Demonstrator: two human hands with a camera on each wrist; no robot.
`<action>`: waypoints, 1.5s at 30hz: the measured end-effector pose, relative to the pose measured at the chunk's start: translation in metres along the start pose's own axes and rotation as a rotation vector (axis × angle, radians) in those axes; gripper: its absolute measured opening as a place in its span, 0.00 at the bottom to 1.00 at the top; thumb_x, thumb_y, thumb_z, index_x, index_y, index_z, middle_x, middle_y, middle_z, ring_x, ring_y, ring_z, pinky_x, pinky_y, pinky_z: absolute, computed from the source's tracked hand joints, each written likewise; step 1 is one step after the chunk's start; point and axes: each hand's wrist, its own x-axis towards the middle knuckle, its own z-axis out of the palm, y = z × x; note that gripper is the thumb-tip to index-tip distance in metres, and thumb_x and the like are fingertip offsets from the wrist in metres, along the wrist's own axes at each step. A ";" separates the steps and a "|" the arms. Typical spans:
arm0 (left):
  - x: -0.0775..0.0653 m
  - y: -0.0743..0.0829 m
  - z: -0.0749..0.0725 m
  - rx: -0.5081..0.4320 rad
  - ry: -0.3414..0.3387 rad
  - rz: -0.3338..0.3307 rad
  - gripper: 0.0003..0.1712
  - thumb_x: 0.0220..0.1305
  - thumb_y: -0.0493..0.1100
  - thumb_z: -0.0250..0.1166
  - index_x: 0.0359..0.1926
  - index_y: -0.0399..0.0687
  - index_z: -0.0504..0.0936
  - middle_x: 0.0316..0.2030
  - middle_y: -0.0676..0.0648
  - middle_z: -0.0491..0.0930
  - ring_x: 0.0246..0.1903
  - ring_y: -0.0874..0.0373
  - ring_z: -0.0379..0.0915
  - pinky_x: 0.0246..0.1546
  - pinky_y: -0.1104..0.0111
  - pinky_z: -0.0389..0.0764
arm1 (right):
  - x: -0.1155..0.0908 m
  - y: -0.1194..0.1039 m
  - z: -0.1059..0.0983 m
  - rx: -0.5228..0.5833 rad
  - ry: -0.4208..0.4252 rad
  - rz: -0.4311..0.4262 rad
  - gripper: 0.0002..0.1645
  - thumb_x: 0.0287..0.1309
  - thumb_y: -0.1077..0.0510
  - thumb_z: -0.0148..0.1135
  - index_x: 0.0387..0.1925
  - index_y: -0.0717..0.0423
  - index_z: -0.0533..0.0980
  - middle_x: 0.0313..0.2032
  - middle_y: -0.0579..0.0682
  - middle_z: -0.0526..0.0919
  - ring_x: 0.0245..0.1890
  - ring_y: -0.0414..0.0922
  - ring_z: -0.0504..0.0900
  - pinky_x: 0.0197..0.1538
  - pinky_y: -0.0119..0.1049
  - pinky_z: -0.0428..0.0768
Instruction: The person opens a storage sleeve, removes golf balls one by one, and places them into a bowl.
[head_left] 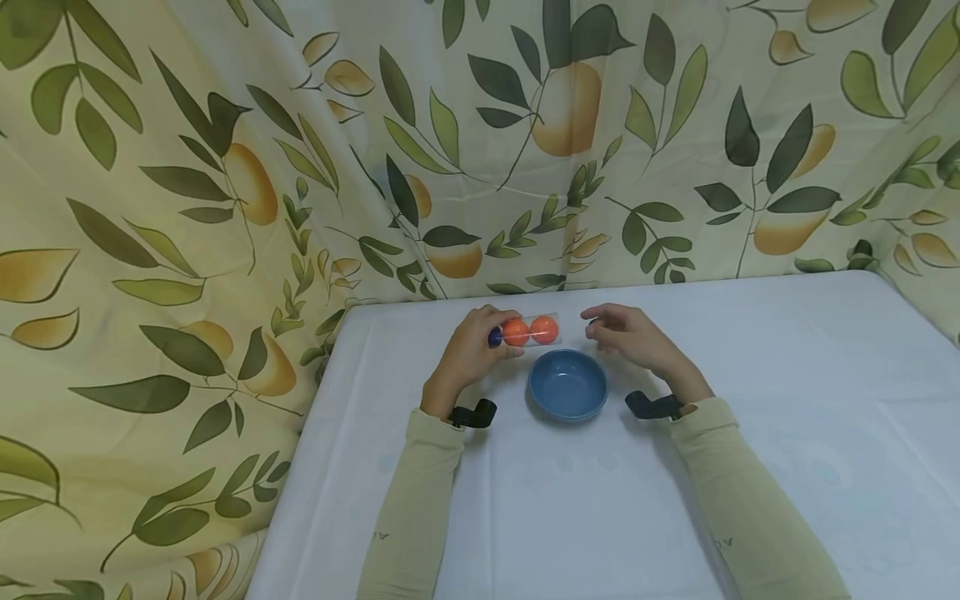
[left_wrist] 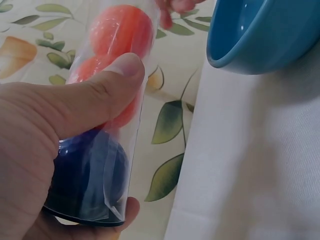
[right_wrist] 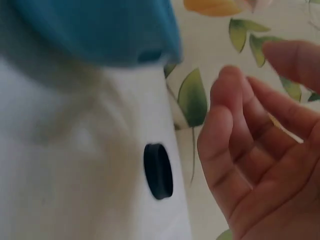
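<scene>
My left hand (head_left: 471,346) grips a clear plastic tube (head_left: 558,320) beyond the bowl's far left side. Inside it sit two orange balls (head_left: 543,330) and a dark blue ball (left_wrist: 90,165), the blue one at the end nearest my palm. A black cap (left_wrist: 85,217) closes that end. In the left wrist view my thumb lies across the tube's side. My right hand (head_left: 637,335), fingers loosely bent with nothing between them, hovers to the right of the tube's other end. Close by, a loose black cap (right_wrist: 158,171) stands on the white cloth.
A blue bowl (head_left: 567,385) sits on the white-covered table (head_left: 570,517) between the two forearms. Behind the table and to its left hangs a curtain (head_left: 420,150) printed with leaves and fruit. Black straps with camera mounts (head_left: 474,414) circle both wrists.
</scene>
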 end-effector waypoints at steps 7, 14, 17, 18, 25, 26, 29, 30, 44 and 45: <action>-0.001 0.004 0.001 0.044 0.028 0.022 0.33 0.56 0.49 0.79 0.63 0.55 0.82 0.52 0.49 0.80 0.52 0.54 0.72 0.55 0.59 0.77 | -0.001 -0.016 0.008 0.060 -0.076 -0.040 0.27 0.72 0.52 0.61 0.66 0.59 0.73 0.48 0.64 0.84 0.41 0.52 0.83 0.43 0.39 0.84; -0.001 0.008 0.002 0.084 0.070 0.060 0.32 0.54 0.47 0.80 0.61 0.55 0.83 0.50 0.49 0.80 0.52 0.53 0.71 0.53 0.59 0.77 | -0.001 -0.019 0.013 0.063 -0.109 -0.053 0.26 0.71 0.52 0.63 0.65 0.55 0.73 0.49 0.60 0.84 0.43 0.53 0.81 0.42 0.38 0.82; -0.001 0.009 0.001 0.111 0.082 0.073 0.32 0.53 0.47 0.81 0.61 0.55 0.83 0.50 0.49 0.80 0.53 0.53 0.71 0.54 0.59 0.78 | -0.001 -0.019 0.013 0.056 -0.109 -0.062 0.26 0.71 0.52 0.62 0.65 0.55 0.73 0.49 0.60 0.84 0.42 0.52 0.81 0.41 0.38 0.82; -0.001 0.010 0.001 0.118 0.086 0.076 0.32 0.53 0.47 0.81 0.61 0.55 0.84 0.50 0.49 0.80 0.53 0.53 0.71 0.54 0.59 0.78 | 0.000 -0.019 0.013 0.055 -0.109 -0.064 0.26 0.71 0.51 0.62 0.65 0.55 0.74 0.49 0.60 0.84 0.42 0.52 0.81 0.41 0.38 0.82; -0.002 0.012 0.000 0.140 0.103 0.099 0.31 0.53 0.47 0.80 0.60 0.55 0.84 0.51 0.49 0.80 0.52 0.53 0.71 0.54 0.60 0.78 | 0.001 -0.018 0.015 0.054 -0.114 -0.061 0.27 0.71 0.50 0.62 0.66 0.56 0.73 0.49 0.60 0.84 0.41 0.52 0.82 0.40 0.38 0.83; -0.002 0.012 0.000 0.141 0.106 0.101 0.31 0.53 0.46 0.80 0.60 0.55 0.84 0.51 0.49 0.80 0.52 0.53 0.71 0.54 0.59 0.78 | 0.001 -0.018 0.015 0.054 -0.116 -0.061 0.27 0.71 0.50 0.62 0.66 0.56 0.73 0.49 0.61 0.84 0.41 0.52 0.82 0.40 0.38 0.83; -0.002 0.013 0.000 0.146 0.111 0.106 0.31 0.53 0.46 0.81 0.60 0.54 0.84 0.51 0.49 0.80 0.53 0.53 0.71 0.55 0.59 0.78 | 0.001 -0.018 0.016 0.058 -0.119 -0.061 0.27 0.71 0.51 0.62 0.66 0.56 0.73 0.48 0.62 0.84 0.39 0.51 0.83 0.39 0.37 0.83; -0.002 0.014 0.000 0.145 0.112 0.107 0.31 0.53 0.45 0.81 0.60 0.54 0.84 0.51 0.49 0.80 0.53 0.52 0.71 0.55 0.59 0.78 | 0.001 -0.018 0.016 0.060 -0.120 -0.061 0.27 0.71 0.51 0.62 0.66 0.57 0.73 0.48 0.62 0.84 0.39 0.51 0.83 0.38 0.37 0.83; -0.002 0.012 0.000 0.105 0.107 0.111 0.30 0.55 0.45 0.80 0.60 0.54 0.84 0.51 0.48 0.79 0.53 0.52 0.70 0.55 0.59 0.78 | 0.000 -0.017 0.013 0.067 -0.109 -0.053 0.28 0.70 0.50 0.64 0.66 0.57 0.72 0.49 0.62 0.84 0.39 0.52 0.84 0.40 0.37 0.84; -0.002 0.012 0.000 0.100 0.106 0.111 0.30 0.55 0.44 0.80 0.60 0.54 0.84 0.51 0.47 0.79 0.53 0.52 0.70 0.55 0.58 0.78 | 0.000 -0.018 0.012 0.070 -0.109 -0.055 0.28 0.70 0.51 0.64 0.66 0.58 0.72 0.49 0.62 0.84 0.40 0.52 0.84 0.40 0.37 0.84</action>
